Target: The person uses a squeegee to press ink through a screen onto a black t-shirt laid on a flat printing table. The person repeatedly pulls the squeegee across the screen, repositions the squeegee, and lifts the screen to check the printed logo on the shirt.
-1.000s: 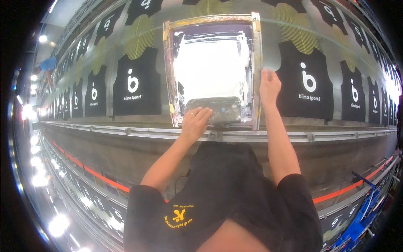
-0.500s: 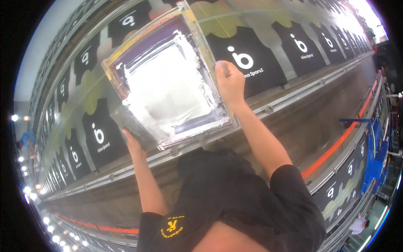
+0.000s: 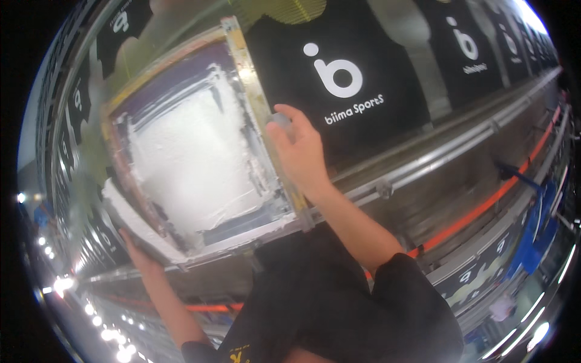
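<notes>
Since the earlier frames our rectangular metal-framed printing screen, smeared with white ink, has swung from the top centre to the left half of the frame, and it now sits tilted with its long edges running diagonally. Our right hand, at the centre, grips the screen's right-hand rail, fingers curled over the edge. Our left hand, at the lower left, is under the screen's lower corner; most of it is hidden, so we cannot tell how its fingers are set. To the right of the screen, in the upper centre, a black sleeveless garment with a white logo lies flat on the long printing table.
</notes>
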Demonstrator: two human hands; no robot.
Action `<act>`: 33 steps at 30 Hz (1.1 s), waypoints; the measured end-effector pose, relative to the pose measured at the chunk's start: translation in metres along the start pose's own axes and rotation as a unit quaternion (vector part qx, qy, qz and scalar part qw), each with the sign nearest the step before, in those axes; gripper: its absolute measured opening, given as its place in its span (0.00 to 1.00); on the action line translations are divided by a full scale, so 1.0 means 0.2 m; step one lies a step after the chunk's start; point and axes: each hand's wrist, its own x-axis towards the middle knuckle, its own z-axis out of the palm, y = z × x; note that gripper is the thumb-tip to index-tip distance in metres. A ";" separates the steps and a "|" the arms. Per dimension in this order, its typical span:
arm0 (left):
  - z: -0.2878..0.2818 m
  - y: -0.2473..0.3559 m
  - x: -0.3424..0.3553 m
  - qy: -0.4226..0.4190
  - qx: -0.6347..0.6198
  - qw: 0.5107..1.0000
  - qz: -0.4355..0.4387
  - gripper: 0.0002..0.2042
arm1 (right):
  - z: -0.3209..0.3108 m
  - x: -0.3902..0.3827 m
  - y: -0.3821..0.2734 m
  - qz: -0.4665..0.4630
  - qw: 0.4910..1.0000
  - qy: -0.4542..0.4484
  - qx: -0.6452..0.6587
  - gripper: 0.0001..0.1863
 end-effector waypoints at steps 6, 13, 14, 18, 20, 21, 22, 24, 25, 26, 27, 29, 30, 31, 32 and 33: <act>0.11 0.05 -0.29 0.176 0.120 0.974 0.071 0.38 | 0.01 0.05 0.19 0.116 0.986 -0.103 0.064 0.22; 0.48 0.10 -0.44 0.296 0.030 0.952 0.077 0.40 | -0.16 0.21 0.09 0.062 0.976 -0.203 -0.055 0.27; 0.47 0.09 -0.44 0.306 0.030 0.948 0.081 0.41 | -0.23 0.27 0.09 -0.058 0.969 -0.200 -0.134 0.28; 0.38 0.13 -0.49 0.301 0.080 0.948 0.071 0.43 | -0.52 0.71 -0.01 -0.290 0.924 -0.138 -0.206 0.33; 0.34 0.14 -0.49 0.296 0.096 0.948 0.069 0.43 | -0.56 0.93 -0.01 -0.323 0.921 -0.118 -0.181 0.38; 0.33 0.15 -0.47 0.289 0.104 0.949 0.071 0.44 | -0.56 1.00 -0.01 -0.332 0.917 -0.129 -0.179 0.39; 0.33 0.15 -0.47 0.290 0.099 0.950 0.068 0.44 | -0.56 1.06 -0.01 -0.340 0.913 -0.140 -0.176 0.41; 0.32 0.15 -0.46 0.292 0.087 0.950 0.063 0.44 | -0.54 1.09 -0.01 -0.333 0.917 -0.162 -0.144 0.41; 0.32 0.15 -0.46 0.297 0.086 0.949 0.064 0.43 | -0.54 1.10 -0.02 -0.328 0.921 -0.169 -0.127 0.41; 0.33 0.15 -0.47 0.304 0.085 0.946 0.066 0.43 | -0.53 1.09 -0.02 -0.315 0.928 -0.169 -0.103 0.39; 0.34 0.15 -0.48 0.311 0.084 0.944 0.068 0.42 | -0.52 1.05 -0.02 -0.303 0.934 -0.163 -0.097 0.35; 0.38 0.14 -0.48 0.317 0.086 0.943 0.060 0.40 | -0.49 0.91 -0.02 -0.216 0.955 -0.170 -0.107 0.26; 0.40 0.14 -0.48 0.319 0.087 0.942 0.059 0.39 | -0.48 0.81 -0.02 -0.140 0.965 -0.182 -0.124 0.22; 0.35 0.14 -0.47 0.322 0.174 0.927 0.077 0.39 | -0.44 0.68 -0.06 0.003 0.966 -0.215 -0.143 0.20; 0.25 0.14 -0.45 0.319 0.261 0.906 0.098 0.38 | -0.41 0.60 -0.03 0.032 0.959 -0.243 -0.141 0.22; 0.25 0.13 -0.45 0.304 0.290 0.902 0.102 0.38 | -0.37 0.51 0.01 0.060 0.949 -0.278 -0.139 0.25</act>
